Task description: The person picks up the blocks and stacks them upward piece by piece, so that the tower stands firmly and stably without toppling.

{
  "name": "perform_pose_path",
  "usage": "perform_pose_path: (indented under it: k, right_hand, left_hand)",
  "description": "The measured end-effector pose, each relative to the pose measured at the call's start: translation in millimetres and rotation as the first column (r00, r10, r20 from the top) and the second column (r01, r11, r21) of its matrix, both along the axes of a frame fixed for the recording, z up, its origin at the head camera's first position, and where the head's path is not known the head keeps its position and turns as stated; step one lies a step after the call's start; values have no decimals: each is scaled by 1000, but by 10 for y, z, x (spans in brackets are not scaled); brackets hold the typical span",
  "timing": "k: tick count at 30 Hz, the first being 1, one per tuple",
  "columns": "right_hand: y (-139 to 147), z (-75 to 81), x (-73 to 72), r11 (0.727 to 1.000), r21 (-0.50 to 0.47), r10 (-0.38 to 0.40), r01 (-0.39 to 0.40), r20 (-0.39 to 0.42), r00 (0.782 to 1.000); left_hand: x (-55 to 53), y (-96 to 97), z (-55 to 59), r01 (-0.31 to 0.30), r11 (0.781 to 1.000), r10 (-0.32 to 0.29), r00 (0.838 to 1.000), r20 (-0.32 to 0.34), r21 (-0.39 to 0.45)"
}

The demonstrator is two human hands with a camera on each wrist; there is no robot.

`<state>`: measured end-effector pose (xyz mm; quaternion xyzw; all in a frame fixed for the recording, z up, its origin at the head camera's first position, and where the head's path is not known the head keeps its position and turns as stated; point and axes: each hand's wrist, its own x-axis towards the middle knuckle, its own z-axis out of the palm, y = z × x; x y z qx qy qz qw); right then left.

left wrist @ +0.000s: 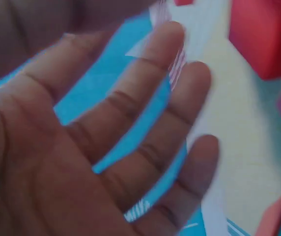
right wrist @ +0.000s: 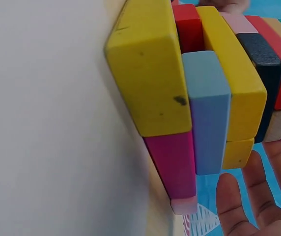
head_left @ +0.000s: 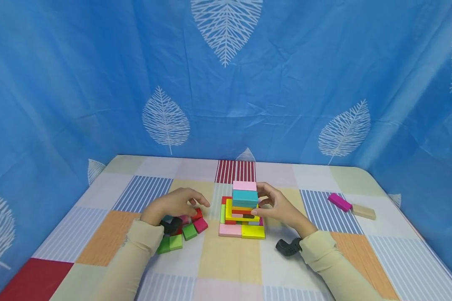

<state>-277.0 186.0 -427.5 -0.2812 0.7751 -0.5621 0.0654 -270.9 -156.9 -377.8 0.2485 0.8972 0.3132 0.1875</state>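
Note:
A stepped tower of coloured wooden blocks stands near the table's middle, with a wide base and a pink block and teal block at its top. My right hand is at the tower's right side, thumb by the front edge and fingers towards the back. In the right wrist view its fingers extend loosely beside the layers; the index fingertip's contact is hidden. My left hand hovers with spread, slightly bent fingers above loose green, red and pink blocks, holding nothing.
A magenta block and a plain wooden block lie at the table's right. The patchwork tablecloth covers the table. Blue leaf-patterned curtains hang behind it and at both sides.

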Motion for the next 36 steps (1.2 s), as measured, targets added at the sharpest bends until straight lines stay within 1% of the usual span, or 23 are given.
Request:
perform_pose_path:
  k: [3,4,8,15,16,18,20,22,24,26,27,29,31,33,34,36]
  right_hand:
    - [-1,-12,3,1000,-14,2,-2,0,1000]
    - [-3,-13,3,1000,-19,3,-3,-1,1000]
    - [-10,-17,4,1000,-29,4,-4,-3,1000]
    - [-13,-16,4,999,-31,9,-9,-7,1000]
    - [-13,-16,3,999,-32,10,-10,-7,1000]
    - [-11,-15,1,999,-32,12,-12,-9,1000]
    - [-7,-16,-2,999,-33,13,-13,-10,1000]
    - [-4,-17,-4,999,-33,14,-14,-10,1000]
    - [-2,-16,-5,999,-34,15,-15,-11,1000]
    - [-1,-16,-5,999,-35,15,-15,-11,1000]
    - [-1,-15,-4,999,-37,14,-15,-10,1000]
    - [-2,-15,-3,999,-39,16,-16,-10,1000]
    - [-5,-16,-2,999,-40,15,-16,-10,1000]
    - [-9,-16,-1,999,-40,15,-15,-12,1000]
    - [-12,-17,-2,999,-40,14,-15,-13,1000]
    - [-14,-20,-4,999,-38,12,-13,-16,1000]
  left_hand:
    - [5,19,-48,-59,996,60,998,25,-67]
    - [5,20,-62,-67,995,69,997,21,-78]
    - [-10,22,-124,-91,993,94,995,35,-75]
    - [-31,43,-226,-86,995,87,996,9,-60]
    - [-30,48,-231,-83,995,83,997,2,-55]
    - [-31,60,-239,-90,995,91,996,10,-38]
    - [-32,62,-235,-83,996,83,997,1,-28]
    - [-40,61,-237,-72,997,71,997,-16,-25]
    - [-55,63,-237,-74,997,73,997,-36,-17]
    - [-69,64,-228,-91,996,90,993,-71,-8]
    - [-78,69,-222,-108,994,108,990,-92,1]
    - [-86,79,-195,-146,989,148,977,-151,28]
    - [-83,93,-158,-179,981,190,959,-210,71]
    - [-74,119,-117,-203,970,231,938,-257,131]
    - [-64,133,-98,-209,964,249,930,-272,167]
    - [-41,168,-55,-224,944,289,915,-282,241]
